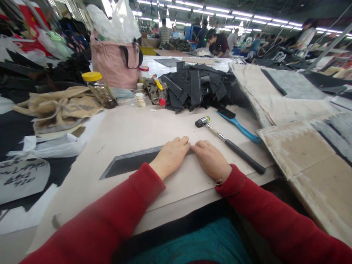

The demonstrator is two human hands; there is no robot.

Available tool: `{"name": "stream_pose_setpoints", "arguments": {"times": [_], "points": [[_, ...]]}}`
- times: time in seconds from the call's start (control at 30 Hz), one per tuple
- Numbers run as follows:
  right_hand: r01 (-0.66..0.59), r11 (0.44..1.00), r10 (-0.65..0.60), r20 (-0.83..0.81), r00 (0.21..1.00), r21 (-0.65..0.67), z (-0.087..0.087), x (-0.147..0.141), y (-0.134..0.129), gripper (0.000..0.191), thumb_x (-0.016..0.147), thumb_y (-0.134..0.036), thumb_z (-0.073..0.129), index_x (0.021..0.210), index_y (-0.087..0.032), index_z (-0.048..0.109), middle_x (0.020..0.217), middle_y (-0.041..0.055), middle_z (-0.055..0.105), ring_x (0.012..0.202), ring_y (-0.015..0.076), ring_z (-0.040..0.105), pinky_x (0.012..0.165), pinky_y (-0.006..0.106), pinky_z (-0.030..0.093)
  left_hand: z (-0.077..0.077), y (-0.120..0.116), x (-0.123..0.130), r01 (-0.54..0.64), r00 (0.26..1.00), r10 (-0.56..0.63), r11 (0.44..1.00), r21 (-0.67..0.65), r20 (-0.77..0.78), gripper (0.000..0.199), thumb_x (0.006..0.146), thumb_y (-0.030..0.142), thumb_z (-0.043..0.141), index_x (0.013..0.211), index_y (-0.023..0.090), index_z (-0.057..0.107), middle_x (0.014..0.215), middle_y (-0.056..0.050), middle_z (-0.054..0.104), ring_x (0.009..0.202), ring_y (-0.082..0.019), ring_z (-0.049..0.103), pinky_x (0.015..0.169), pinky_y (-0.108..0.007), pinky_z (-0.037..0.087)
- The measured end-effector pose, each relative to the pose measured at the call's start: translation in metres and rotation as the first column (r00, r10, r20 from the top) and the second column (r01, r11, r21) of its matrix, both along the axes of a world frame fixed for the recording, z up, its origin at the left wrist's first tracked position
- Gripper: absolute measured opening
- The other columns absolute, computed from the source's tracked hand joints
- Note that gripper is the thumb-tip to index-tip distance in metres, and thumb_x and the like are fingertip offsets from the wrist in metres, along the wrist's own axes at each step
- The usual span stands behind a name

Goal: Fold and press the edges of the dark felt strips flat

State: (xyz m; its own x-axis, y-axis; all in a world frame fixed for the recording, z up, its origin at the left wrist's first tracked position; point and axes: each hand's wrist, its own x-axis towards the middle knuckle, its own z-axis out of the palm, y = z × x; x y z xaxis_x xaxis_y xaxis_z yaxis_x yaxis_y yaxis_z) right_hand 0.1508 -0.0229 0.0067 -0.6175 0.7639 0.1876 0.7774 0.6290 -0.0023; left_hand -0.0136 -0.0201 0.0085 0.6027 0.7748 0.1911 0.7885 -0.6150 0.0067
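Note:
A dark strip of material (132, 162) with a grey far edge lies flat on the pale work surface (132, 128), its left part bare to view. My left hand (171, 157) rests over the strip's right part, fingers bent together and pressing at its far edge. Close beside it, my right hand (211, 160) has thumb and fingers closed at the strip's right end. The two hands' fingertips nearly meet, and they hide most of that end. A hammer (231, 145) with a black handle lies to the right of my right hand, a blue-handled brush (242, 128) just beyond it.
Behind the hands rises a pile of dark cut pieces (195, 86). A yellow-lidded jar (101, 91), small white bottles (140, 99) and a pink bag (114, 62) stand at the back left. Stained boards (310, 154) flank the right side. People work farther off.

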Motion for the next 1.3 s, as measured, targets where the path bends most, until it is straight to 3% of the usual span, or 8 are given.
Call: {"name": "stream_pose_setpoints", "arguments": {"times": [0.1,0.37,0.67,0.83,0.93,1.1,1.17,1.3], "points": [[-0.006,1.000,0.006,0.001,1.000,-0.030,0.002,0.002,0.000,0.024,0.084,-0.007,0.039,0.099,-0.012,0.057,0.092,0.0095,0.054,0.085,0.0199,0.045,0.079,0.031,0.040,0.002,0.002,0.002,0.049,0.998,-0.048,0.999,0.010,-0.040,0.024,0.089,0.013,0.033,0.102,0.014,0.053,0.115,-0.007,0.047,0.086,-0.017,0.048,0.069,-0.029,0.045],[0.000,0.999,-0.003,-0.061,0.998,-0.052,0.000,0.007,-0.001,0.025,0.082,-0.005,0.039,0.096,-0.012,0.058,0.088,0.0090,0.053,0.084,0.0192,0.045,0.080,0.032,0.039,0.005,0.006,0.002,0.079,0.995,-0.078,0.997,0.010,-0.063,0.016,0.086,0.012,0.039,0.094,0.015,0.053,0.094,-0.005,0.056,0.085,-0.019,0.049,0.070,-0.032,0.042],[0.017,0.998,-0.014,0.049,0.999,-0.061,0.007,0.011,-0.014,0.023,0.080,-0.004,0.041,0.094,-0.012,0.058,0.087,0.0091,0.054,0.082,0.0196,0.046,0.076,0.031,0.039,0.007,0.015,-0.002,0.049,0.997,-0.047,0.999,0.024,-0.069,0.016,0.087,0.017,0.038,0.086,0.015,0.053,0.089,-0.006,0.057,0.083,-0.021,0.050,0.068,-0.033,0.039],[0.039,0.998,-0.037,0.039,0.999,-0.057,0.008,0.018,-0.022,0.024,0.081,-0.007,0.042,0.097,-0.013,0.059,0.087,0.0088,0.056,0.082,0.0195,0.048,0.077,0.031,0.040,0.007,0.017,-0.007,-0.010,0.999,0.011,1.000,0.017,-0.045,0.018,0.086,0.029,0.044,0.090,0.015,0.055,0.095,-0.007,0.057,0.092,-0.022,0.049,0.073,-0.034,0.039],[0.048,0.986,-0.062,-0.085,0.995,-0.161,0.010,0.024,-0.014,0.026,0.081,-0.008,0.042,0.096,-0.014,0.062,0.090,0.0077,0.059,0.087,0.0176,0.051,0.081,0.029,0.040,0.004,0.018,-0.011,-0.055,0.998,0.055,0.998,-0.015,0.014,0.020,0.085,0.033,0.046,0.095,0.018,0.054,0.109,-0.007,0.053,0.097,-0.022,0.048,0.077,-0.034,0.039],[0.115,0.888,-0.245,-0.246,0.938,-0.445,0.017,0.016,0.023,0.025,0.082,-0.020,0.044,0.098,-0.015,0.062,0.087,0.0048,0.064,0.078,0.0140,0.057,0.073,0.025,0.043,-0.006,0.019,-0.016,-0.135,0.975,0.147,0.988,-0.081,0.168,0.032,0.083,0.039,0.049,0.108,0.018,0.049,0.118,-0.006,0.048,0.104,-0.021,0.046,0.083,-0.034,0.039],[0.111,0.803,-0.303,-0.240,0.922,-0.585,0.019,0.006,0.039,0.024,0.082,-0.024,0.044,0.096,-0.014,0.061,0.071,0.0022,0.063,0.062,0.0116,0.055,0.059,0.023,0.043,-0.009,0.020,-0.018,-0.168,0.963,0.184,0.981,-0.095,0.199,0.039,0.081,0.040,0.050,0.112,0.017,0.046,0.118,-0.007,0.049,0.105,-0.021,0.045,0.086,-0.034,0.039],[0.065,0.581,-0.387,-0.205,0.899,-0.812,0.022,-0.009,0.060,0.023,0.083,-0.029,0.044,0.069,-0.015,0.055,0.046,-0.0036,0.050,0.039,0.0070,0.043,0.041,0.019,0.036,-0.011,0.020,-0.020,-0.171,0.961,0.189,0.980,-0.106,0.202,0.036,0.082,0.042,0.048,0.108,0.018,0.050,0.115,-0.007,0.051,0.105,-0.022,0.045,0.086,-0.036,0.039]]}}
